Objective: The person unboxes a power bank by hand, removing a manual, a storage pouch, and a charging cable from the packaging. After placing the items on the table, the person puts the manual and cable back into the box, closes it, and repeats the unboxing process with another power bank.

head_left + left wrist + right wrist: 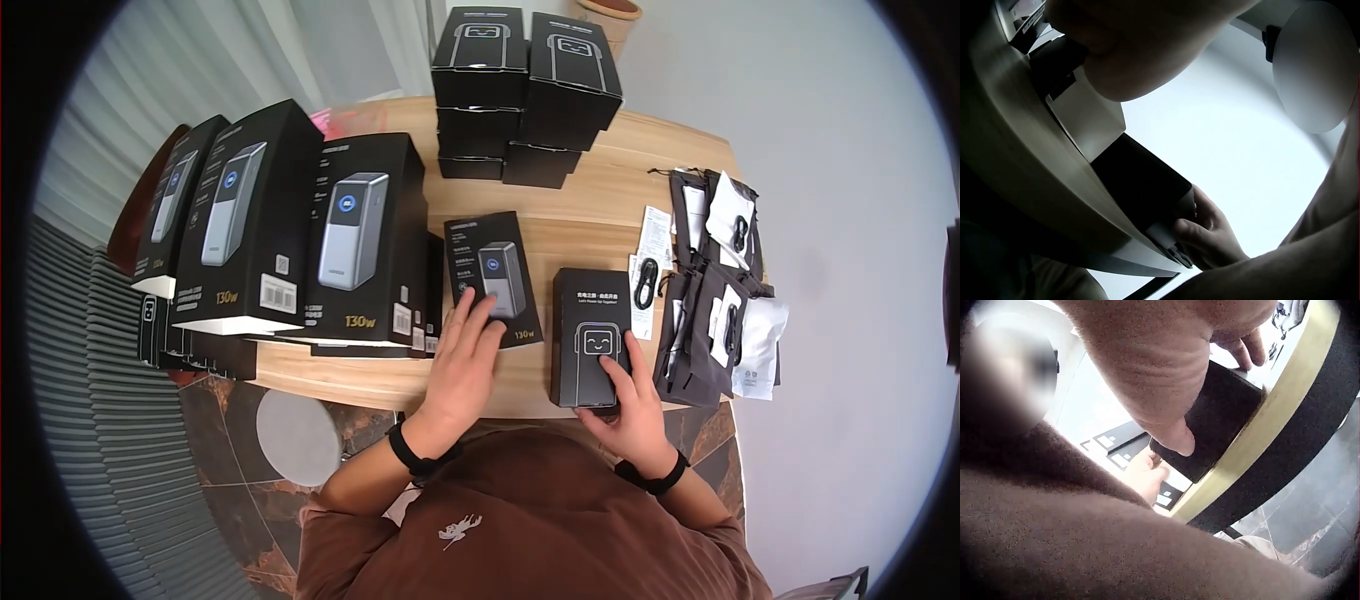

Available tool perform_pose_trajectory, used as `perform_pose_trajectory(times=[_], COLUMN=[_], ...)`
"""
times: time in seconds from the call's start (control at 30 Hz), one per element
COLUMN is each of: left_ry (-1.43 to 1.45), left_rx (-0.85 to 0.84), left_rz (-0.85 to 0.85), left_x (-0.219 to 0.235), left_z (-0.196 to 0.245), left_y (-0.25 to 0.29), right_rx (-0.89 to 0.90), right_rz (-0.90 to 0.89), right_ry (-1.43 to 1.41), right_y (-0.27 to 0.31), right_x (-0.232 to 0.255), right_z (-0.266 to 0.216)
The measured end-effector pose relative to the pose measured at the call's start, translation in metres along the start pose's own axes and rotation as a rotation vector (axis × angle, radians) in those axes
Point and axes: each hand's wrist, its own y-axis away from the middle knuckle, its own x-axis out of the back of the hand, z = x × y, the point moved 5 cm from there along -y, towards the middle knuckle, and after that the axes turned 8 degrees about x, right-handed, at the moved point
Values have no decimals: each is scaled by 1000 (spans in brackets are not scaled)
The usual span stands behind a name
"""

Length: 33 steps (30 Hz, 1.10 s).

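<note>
My right hand [632, 405] grips a black box [590, 300] with a line-drawn smiling face, which lies near the table's front edge. Its thumb presses the near end while the fingers reach over the top and right side. In the right wrist view that thumb crosses the dark end of the box [1229, 419]. To the left lies a printed black carton [500, 255] showing a silver power bank and "130w". The fingers of my left hand [458, 360] extend over its lower part, fingertips on the printed face. A pale end panel [1088, 119] shows below the left hand in its wrist view.
Several tall printed cartons [365, 240] crowd the table's left side. Stacked black boxes [480, 85] stand at the back. On the right are dark pouches [700, 300], cables [648, 283], a paper leaflet [656, 232] and a white packet [765, 350]. Bare wooden tabletop [570, 235] shows between.
</note>
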Motion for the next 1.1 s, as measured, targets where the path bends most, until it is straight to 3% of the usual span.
perform_pose_trajectory(times=[0.13,0.23,0.4,0.5,0.7,0.83,1.1], left_ry=[37,138,105,145,-361,-517,-662], left_rx=[-66,-120,-453,-641,-359,-222,-43], left_rz=[-41,55,128,240,476,477,491], left_x=[12,41,110,151,224,229,227], left_z=[9,26,63,70,70,46,45], left_y=[15,17,29,42,-23,-45,-42], right_rx=[11,72,52,87,159,178,244], right_rz=[-28,-31,-29,-155,-35,-15,-26], right_ry=[-32,15,5,-60,-48,-119,-205], right_y=[-14,-25,-30,-19,-59,-79,-109], right_x=[-4,-9,-13,-34,-30,-44,-63], right_z=[0,-3,-3,22,-17,-25,-36])
